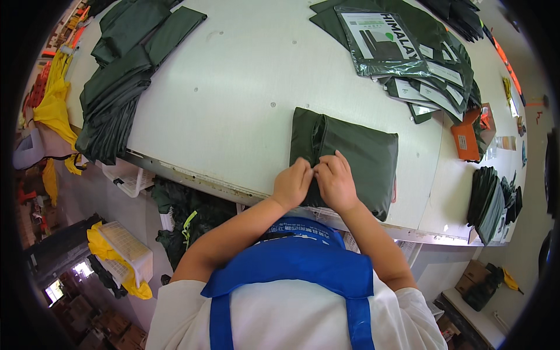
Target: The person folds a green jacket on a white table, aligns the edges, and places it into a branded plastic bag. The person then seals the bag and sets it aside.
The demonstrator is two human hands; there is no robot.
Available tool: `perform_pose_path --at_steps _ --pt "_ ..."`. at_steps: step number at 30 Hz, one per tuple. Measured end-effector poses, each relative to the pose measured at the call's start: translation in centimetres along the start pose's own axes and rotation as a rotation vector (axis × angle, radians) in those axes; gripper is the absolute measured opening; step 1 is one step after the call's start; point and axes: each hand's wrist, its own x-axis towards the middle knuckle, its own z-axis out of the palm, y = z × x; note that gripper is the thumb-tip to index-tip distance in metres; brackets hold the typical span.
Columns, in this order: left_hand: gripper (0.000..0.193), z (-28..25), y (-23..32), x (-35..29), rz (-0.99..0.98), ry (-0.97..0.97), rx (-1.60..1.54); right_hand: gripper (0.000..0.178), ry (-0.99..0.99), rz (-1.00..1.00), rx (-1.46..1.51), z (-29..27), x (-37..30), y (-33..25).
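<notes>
A folded dark green garment [361,154] of smooth, slightly shiny fabric lies on the white table near its front edge. An open fold runs front to back along its left part. My left hand [293,182] is closed in a pinch on the fabric at this fold. Close beside it, my right hand [336,182] pinches the fold's other side, its fingertips nearly touching the left ones. What exactly lies between the fingertips is hidden.
Stacked dark green folded garments [114,96] lie at the table's left. At the far right is a pile of clear packages [385,46] with printed cards. An orange box [466,137] and a dark green stack [485,201] sit at the right. White baskets [129,251] stand below.
</notes>
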Motion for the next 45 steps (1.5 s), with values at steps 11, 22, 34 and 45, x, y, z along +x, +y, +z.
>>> perform_pose_path --at_steps 11,22,34,45 --pt "0.027 0.1 -1.0 -1.8 0.581 0.008 0.402 0.01 0.023 -0.014 -0.115 -0.1 4.4 2.9" --pt "0.026 0.0 -1.0 -1.5 0.531 -0.084 0.422 0.016 -0.278 -0.118 -0.242 -1.1 6.4 3.9" --pt "0.073 0.0 0.6 1.4 0.558 -0.306 0.442 0.02 -0.202 -0.151 -0.197 -0.3 7.9 4.6" --pt "0.065 -1.4 -0.3 2.5 0.419 -0.256 0.195 0.027 -0.045 0.053 0.102 -2.4 12.7 8.7"
